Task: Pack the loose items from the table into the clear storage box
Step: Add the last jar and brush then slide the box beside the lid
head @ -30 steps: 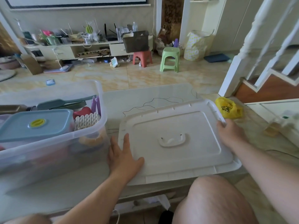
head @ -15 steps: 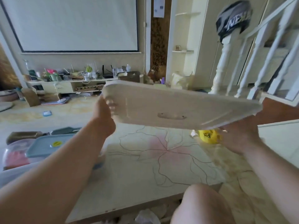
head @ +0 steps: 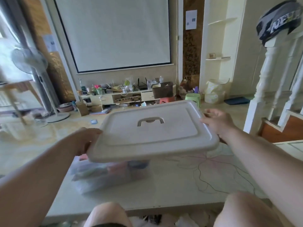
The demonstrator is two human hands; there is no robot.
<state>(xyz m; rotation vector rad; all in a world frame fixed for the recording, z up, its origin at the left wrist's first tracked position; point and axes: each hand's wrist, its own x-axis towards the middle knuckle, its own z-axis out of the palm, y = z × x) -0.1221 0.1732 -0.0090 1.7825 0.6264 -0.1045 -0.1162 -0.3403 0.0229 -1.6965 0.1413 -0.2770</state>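
Two bare knees (head: 106, 215) were seen nearest, at the edge of the table (head: 172, 185). On the table the clear storage box (head: 111, 172) stood, blurred, with packed items inside. Just above it the white lid (head: 152, 133) was held, gripped at its left edge by the left hand (head: 86, 140) and at its right edge by the right hand (head: 216, 122). Beyond, a green stool (head: 193, 98) stood on the floor.

Clear storage box (head: 105, 176) on table (head: 172, 190)

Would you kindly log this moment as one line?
stage: lidding | left hand: grips lid | right hand: on lid edge | storage box: beneath, packed
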